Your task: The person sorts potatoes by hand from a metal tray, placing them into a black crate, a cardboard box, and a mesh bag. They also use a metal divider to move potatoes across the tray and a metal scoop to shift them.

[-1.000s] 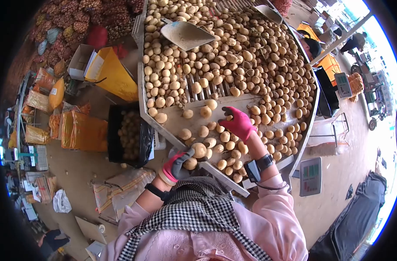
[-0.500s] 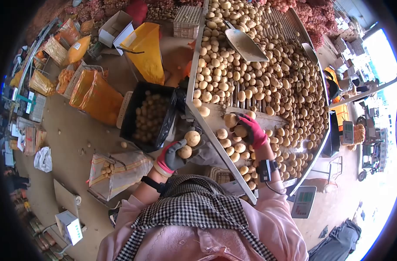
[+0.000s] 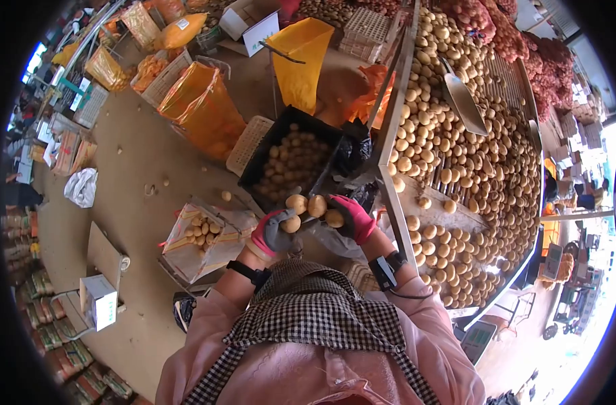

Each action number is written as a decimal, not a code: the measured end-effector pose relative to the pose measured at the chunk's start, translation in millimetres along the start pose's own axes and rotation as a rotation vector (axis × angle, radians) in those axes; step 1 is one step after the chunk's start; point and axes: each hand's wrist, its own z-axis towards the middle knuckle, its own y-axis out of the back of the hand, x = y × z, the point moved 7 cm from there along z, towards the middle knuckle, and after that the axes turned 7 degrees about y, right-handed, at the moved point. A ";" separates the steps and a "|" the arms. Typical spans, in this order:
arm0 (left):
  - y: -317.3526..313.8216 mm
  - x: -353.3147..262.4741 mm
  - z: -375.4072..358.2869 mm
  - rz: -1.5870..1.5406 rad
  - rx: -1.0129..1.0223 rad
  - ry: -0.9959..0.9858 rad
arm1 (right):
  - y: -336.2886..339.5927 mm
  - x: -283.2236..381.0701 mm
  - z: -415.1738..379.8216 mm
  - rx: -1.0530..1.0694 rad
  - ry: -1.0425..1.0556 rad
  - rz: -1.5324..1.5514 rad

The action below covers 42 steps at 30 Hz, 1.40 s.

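In front of my apron, my left hand [image 3: 275, 231] in a grey and pink glove is closed around two potatoes [image 3: 292, 223]. My right hand [image 3: 353, 219], gloved the same way, grips two more potatoes [image 3: 333, 218]. Both hands are close together, and their potatoes nearly touch. Just beyond them stands a black crate [image 3: 246, 179] lined with dark plastic, partly filled with potatoes. The sorting table [image 3: 416, 196] on the right carries a thick spread of potatoes. Fingers behind the held potatoes are partly hidden.
A pale sack [image 3: 230, 246] holding some potatoes stands at the left. Yellow bag [image 3: 301, 57] and orange sack [image 3: 203, 111] stand behind the crate. A metal scoop [image 3: 464, 104] lies on the table's potatoes. A scale [image 3: 478, 339] hangs by its near right corner.
My right hand has left the sorting table with potatoes and come beside my left hand. The view has turned, so the crate and table appear further right.
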 end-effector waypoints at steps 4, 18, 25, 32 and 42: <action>27.5 89.2 15.6 -0.484 -0.122 0.231 | -31.0 -50.0 24.7 0.043 0.325 -0.352; 28.4 38.0 -12.8 -0.974 0.177 0.578 | -91.5 -22.9 39.9 -0.077 -0.346 1.330; 27.0 72.2 -20.4 -1.085 0.125 0.628 | -72.4 -35.8 25.1 -0.050 0.105 -0.007; 54.2 -9.1 -13.7 0.213 -0.034 -0.050 | -80.6 -4.2 36.0 -0.194 -0.335 1.364; 30.1 34.6 -17.9 -1.481 0.233 0.620 | -45.4 -88.2 41.4 -0.203 -0.350 0.031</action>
